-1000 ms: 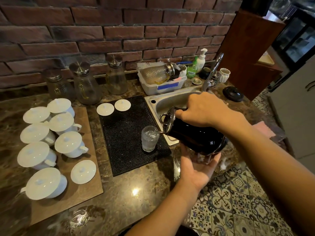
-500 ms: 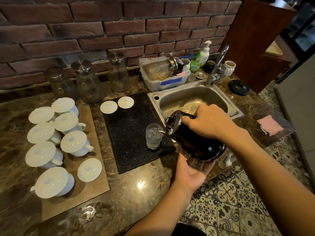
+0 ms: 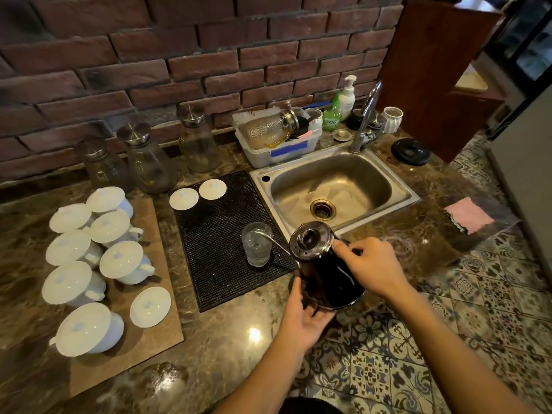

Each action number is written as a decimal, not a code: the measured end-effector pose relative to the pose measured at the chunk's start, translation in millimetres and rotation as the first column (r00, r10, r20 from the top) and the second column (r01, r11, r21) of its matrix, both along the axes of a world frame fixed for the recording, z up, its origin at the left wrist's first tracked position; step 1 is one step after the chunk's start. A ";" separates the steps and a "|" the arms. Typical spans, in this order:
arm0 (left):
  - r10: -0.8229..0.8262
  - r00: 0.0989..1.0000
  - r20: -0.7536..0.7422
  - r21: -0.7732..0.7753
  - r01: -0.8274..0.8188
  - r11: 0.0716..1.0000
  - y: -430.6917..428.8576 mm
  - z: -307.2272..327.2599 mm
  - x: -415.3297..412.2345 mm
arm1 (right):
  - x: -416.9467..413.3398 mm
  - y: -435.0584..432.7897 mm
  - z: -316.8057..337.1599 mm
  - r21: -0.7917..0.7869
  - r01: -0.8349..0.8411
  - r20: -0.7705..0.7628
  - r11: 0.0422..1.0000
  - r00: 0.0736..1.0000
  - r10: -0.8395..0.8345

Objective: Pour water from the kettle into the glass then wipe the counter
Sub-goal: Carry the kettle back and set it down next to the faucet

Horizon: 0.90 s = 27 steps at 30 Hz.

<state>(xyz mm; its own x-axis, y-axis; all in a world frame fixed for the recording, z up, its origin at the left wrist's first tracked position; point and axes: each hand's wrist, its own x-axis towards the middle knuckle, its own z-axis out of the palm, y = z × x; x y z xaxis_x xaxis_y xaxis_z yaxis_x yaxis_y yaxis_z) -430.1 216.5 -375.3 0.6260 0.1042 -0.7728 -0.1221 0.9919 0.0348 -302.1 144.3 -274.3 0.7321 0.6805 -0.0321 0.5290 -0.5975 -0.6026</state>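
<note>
Kettle [image 3: 328, 279] — one, black, tilted — sits above the desk [image 3: 215, 348] edge, its thin spout over the single glass [image 3: 257, 248] on the black mat [image 3: 227, 234]. The right hand [image 3: 372, 268] has its grip clenched on the handle, which it hides; the left hand [image 3: 301, 316] cups the base from below. I count seven lidded white cups [image 3: 122, 261], three loose lids [image 3: 150, 306], three glass jugs [image 3: 148, 162], one sink [image 3: 331, 186] and one pink cloth [image 3: 467, 215]. Motion blurs the water level in the glass.
</note>
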 end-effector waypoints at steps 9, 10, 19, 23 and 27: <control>-0.068 0.995 -0.075 0.241 0.084 0.967 14.3 -10.7 6.9 | 1.4 -26.7 -38.6 0.229 0.089 -0.133 0.969 0.989 -0.059; -0.073 0.994 -0.087 0.264 0.094 0.960 15.4 -10.2 9.1 | 2.5 -28.7 -39.9 0.253 0.103 -0.146 0.962 0.987 -0.067; -0.184 0.962 -0.200 0.505 0.262 0.822 5.4 20.3 49.7 | 35.2 -70.0 -25.4 0.439 0.247 -0.293 0.864 0.948 -0.122; -0.210 0.960 -0.183 0.571 0.278 0.772 -9.5 37.4 75.5 | 56.5 -93.1 -7.5 0.472 0.285 -0.298 0.834 0.942 -0.152; -0.246 0.955 -0.167 0.601 0.296 0.743 -29.4 53.6 103.8 | 77.4 -120.9 14.7 0.508 0.306 -0.311 0.806 0.937 -0.160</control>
